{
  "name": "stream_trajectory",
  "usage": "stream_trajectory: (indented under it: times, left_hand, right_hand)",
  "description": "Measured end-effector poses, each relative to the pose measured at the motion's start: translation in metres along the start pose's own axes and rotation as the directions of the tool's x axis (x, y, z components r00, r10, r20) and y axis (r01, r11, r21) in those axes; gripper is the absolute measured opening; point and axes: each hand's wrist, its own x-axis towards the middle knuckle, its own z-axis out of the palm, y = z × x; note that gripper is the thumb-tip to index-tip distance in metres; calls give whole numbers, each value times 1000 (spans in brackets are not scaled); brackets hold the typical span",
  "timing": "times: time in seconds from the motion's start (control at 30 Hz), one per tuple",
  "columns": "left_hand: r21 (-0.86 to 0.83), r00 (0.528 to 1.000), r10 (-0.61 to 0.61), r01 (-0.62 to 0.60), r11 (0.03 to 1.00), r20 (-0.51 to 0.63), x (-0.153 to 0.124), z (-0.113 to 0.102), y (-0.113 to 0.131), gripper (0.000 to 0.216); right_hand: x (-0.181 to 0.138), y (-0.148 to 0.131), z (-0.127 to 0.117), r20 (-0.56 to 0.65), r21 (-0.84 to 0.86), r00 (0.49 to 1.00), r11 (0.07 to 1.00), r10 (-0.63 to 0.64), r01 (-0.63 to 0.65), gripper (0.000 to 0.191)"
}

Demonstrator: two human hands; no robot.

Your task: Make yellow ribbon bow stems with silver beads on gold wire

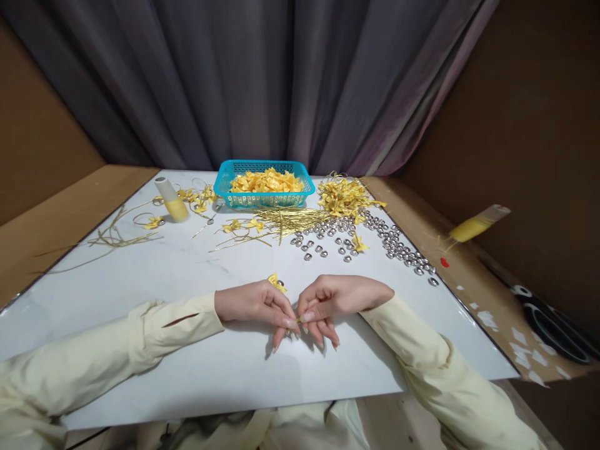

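Over the near middle of the white tabletop, my left hand [269,306] and my right hand [325,306] meet fingertip to fingertip. Both pinch a short bit of thin gold wire [299,321]; most of it is hidden by the fingers. Just behind my left hand's knuckles shows a yellow ribbon bow [275,281] with a silver bead beside it. Whether that bow is joined to the wire I cannot tell. Farther back lie loose gold wires [295,219] and many silver heart-shaped beads [347,228].
A turquoise basket [265,201] holds yellow ribbon bows, with a heap of wired bows [344,197] to its right. A yellow glue bottle [172,200] stands at left; another [478,225] is at right. Black scissors [553,325] and white scraps [520,350] lie on the right cardboard.
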Motion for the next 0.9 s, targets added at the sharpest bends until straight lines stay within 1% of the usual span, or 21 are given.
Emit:
stream_trajectory:
  times: [0.1, 0.27, 0.37, 0.53, 0.63, 0.7, 0.77, 0.83, 0.9]
  left_hand:
    - [3, 1000, -8, 8, 1000, -14, -1, 1, 2, 21]
    - [19, 999, -5, 6, 1000, -45, -1, 1, 5, 20]
    - [23, 998, -5, 7, 1000, -68, 0, 1, 6, 19]
    - [-1, 998, -12, 12, 1000, -61, -1, 1, 5, 17]
    - [-9, 998, -1, 0, 1000, -60, -1, 1, 3, 16]
    - [-6, 998, 9, -9, 1000, -62, -2, 0, 2, 16]
    - [-3, 998, 15, -16, 1000, -62, -2, 0, 2, 16]
    - [-3, 998, 21, -22, 1000, -62, -2, 0, 3, 16]
    - [-4, 997, 27, -27, 1000, -66, -2, 0, 3, 15]
  right_hand:
    - [-1, -1, 0, 4, 0, 1000, 1000, 17, -17, 36]
    - [-3, -4, 0, 32, 2, 993, 994, 112, -112, 36]
    - [-3, -6, 0, 25, -26, 993, 993, 112, -112, 34]
    - [-6, -9, 2, -15, -121, 995, 987, 102, -103, 28]
    - [-11, -13, 3, -91, -243, 995, 968, 37, -58, 24]
    - [-14, -15, 3, -146, -357, 988, 934, -58, 2, 20]
    - [-15, -15, 2, -168, -453, 975, 890, -147, 57, 17]
    - [-13, -14, 2, -165, -488, 967, 868, -192, 89, 15]
    - [-10, -12, 2, -163, -463, 965, 879, -207, 110, 15]
